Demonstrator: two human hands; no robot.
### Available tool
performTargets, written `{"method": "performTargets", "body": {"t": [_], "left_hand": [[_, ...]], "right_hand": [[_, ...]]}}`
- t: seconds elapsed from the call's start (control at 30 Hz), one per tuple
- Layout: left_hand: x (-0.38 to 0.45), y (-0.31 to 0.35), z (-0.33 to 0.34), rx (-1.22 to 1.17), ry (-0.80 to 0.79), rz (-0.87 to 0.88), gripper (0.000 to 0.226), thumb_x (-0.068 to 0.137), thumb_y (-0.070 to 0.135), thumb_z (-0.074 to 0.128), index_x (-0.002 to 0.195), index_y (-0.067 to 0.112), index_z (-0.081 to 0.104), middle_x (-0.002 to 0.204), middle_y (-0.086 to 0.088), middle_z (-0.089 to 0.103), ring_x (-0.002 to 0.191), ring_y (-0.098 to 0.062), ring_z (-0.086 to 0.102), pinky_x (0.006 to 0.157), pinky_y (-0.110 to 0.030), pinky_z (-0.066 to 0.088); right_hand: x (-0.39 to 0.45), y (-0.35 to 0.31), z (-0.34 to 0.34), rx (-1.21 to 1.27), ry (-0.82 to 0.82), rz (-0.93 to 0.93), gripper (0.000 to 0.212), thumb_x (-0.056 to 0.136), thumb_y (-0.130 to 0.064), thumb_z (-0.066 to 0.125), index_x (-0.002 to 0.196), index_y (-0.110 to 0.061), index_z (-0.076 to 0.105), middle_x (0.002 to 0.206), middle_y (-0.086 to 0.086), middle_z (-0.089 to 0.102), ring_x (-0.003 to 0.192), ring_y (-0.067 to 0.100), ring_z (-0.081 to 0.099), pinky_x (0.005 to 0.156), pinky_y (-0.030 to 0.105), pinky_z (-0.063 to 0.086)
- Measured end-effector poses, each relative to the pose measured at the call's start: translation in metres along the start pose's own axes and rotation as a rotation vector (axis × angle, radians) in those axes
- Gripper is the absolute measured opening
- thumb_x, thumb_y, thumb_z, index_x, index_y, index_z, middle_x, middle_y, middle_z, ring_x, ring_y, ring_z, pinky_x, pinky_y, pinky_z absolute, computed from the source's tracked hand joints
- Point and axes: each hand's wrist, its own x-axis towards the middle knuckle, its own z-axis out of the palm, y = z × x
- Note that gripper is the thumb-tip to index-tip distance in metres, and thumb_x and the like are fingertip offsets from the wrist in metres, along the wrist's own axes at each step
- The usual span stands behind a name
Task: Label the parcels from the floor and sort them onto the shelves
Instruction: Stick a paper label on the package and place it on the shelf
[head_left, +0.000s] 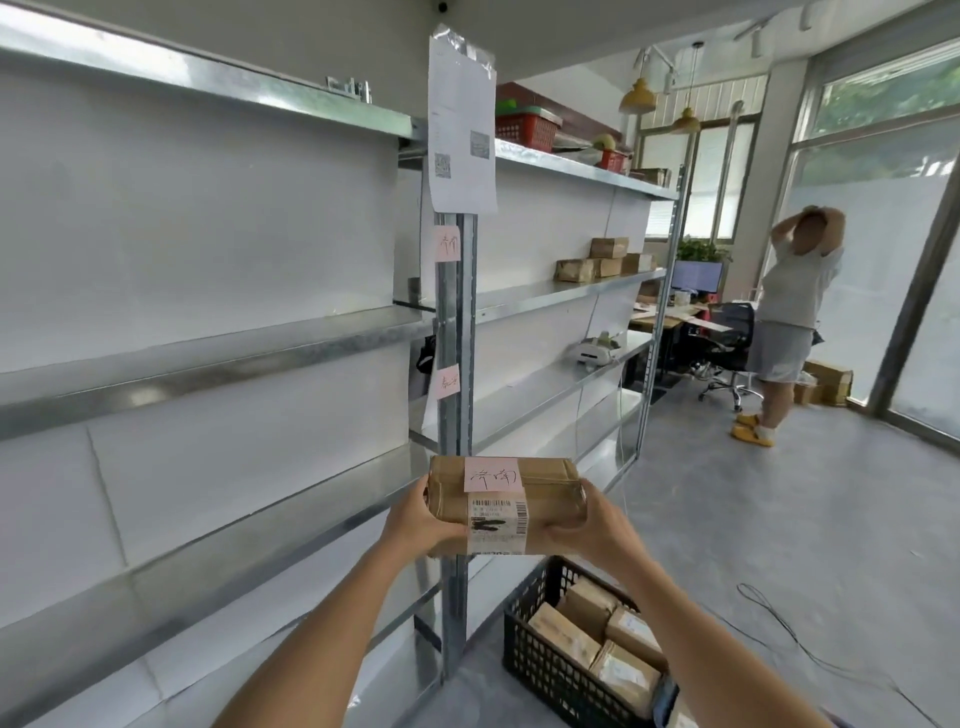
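We record a brown parcel (506, 506) bearing a pink note (492, 475) with black handwriting and a white label (497, 525) printed with a black barcode. The shelves (208, 358) are grey metal with white back panels. Two more pink notes (447, 243) sit on the grey post (456, 322), below a white sheet (461, 135) with grey printed squares. The crate (550, 670) is black lattice, holding brown parcels. Red baskets (525, 130) stand on the top shelf. The floor (779, 519) is grey. We note yellow lamps (640, 96).
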Motion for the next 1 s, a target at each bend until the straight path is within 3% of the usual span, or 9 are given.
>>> {"method": "performTargets", "body": {"t": [0.2, 0.37, 0.57, 0.7, 0.83, 1.0], "left_hand": [[0.081, 0.023, -0.024, 0.023, 0.145, -0.037, 0.081, 0.063, 0.033, 0.086, 0.133, 0.019, 0.046, 0.132, -0.002, 0.058, 0.124, -0.024, 0.053, 0.101, -0.036, 0.049], [0.129, 0.039, -0.073, 0.057, 0.285, -0.054, 0.082, 0.070, 0.028, 0.083, 0.139, 0.015, 0.042, 0.140, -0.008, 0.053, 0.128, -0.026, 0.050, 0.101, -0.036, 0.045], [0.186, 0.056, -0.136, 0.008, 0.489, -0.037, 0.066, 0.068, 0.021, 0.084, 0.126, 0.017, 0.053, 0.124, -0.002, 0.062, 0.109, -0.019, 0.058, 0.089, -0.031, 0.049], [0.229, 0.071, -0.171, 0.002, 0.650, -0.036, 0.063, 0.067, 0.021, 0.084, 0.124, 0.015, 0.057, 0.123, -0.003, 0.066, 0.112, -0.020, 0.061, 0.096, -0.034, 0.050], [0.278, 0.079, -0.195, 0.022, 0.758, -0.083, 0.060, 0.069, 0.023, 0.083, 0.123, 0.015, 0.058, 0.121, -0.002, 0.066, 0.109, -0.020, 0.061, 0.092, -0.031, 0.049], [0.326, 0.068, -0.202, 0.039, 0.834, -0.199, 0.059, 0.069, 0.023, 0.083, 0.122, 0.013, 0.058, 0.121, -0.003, 0.067, 0.112, -0.022, 0.062, 0.096, -0.032, 0.050]], "right_hand": [[0.099, -0.041, -0.019, 0.058, -0.025, -0.143, 0.081, 0.075, -0.042, 0.074, 0.142, -0.020, 0.034, 0.131, 0.003, 0.056, 0.119, 0.022, 0.054, 0.098, 0.038, 0.049], [0.175, -0.089, -0.017, 0.122, -0.073, -0.276, 0.082, 0.075, -0.042, 0.074, 0.142, -0.019, 0.034, 0.133, 0.006, 0.055, 0.119, 0.025, 0.054, 0.094, 0.039, 0.050], [0.280, -0.163, -0.009, 0.159, -0.091, -0.475, 0.077, 0.073, -0.038, 0.076, 0.138, -0.019, 0.039, 0.128, 0.006, 0.059, 0.113, 0.026, 0.057, 0.091, 0.040, 0.052], [0.353, -0.211, -0.001, 0.243, -0.130, -0.565, 0.078, 0.076, -0.029, 0.075, 0.143, -0.019, 0.036, 0.129, 0.006, 0.058, 0.114, 0.026, 0.057, 0.088, 0.033, 0.050], [0.417, -0.248, 0.011, 0.333, -0.202, -0.596, 0.081, 0.075, -0.030, 0.077, 0.143, -0.018, 0.035, 0.131, 0.006, 0.057, 0.117, 0.026, 0.057, 0.096, 0.041, 0.052], [0.482, -0.271, 0.040, 0.304, -0.276, -0.607, 0.078, 0.071, -0.036, 0.078, 0.137, -0.017, 0.042, 0.127, 0.005, 0.060, 0.111, 0.025, 0.059, 0.093, 0.041, 0.054]]}}
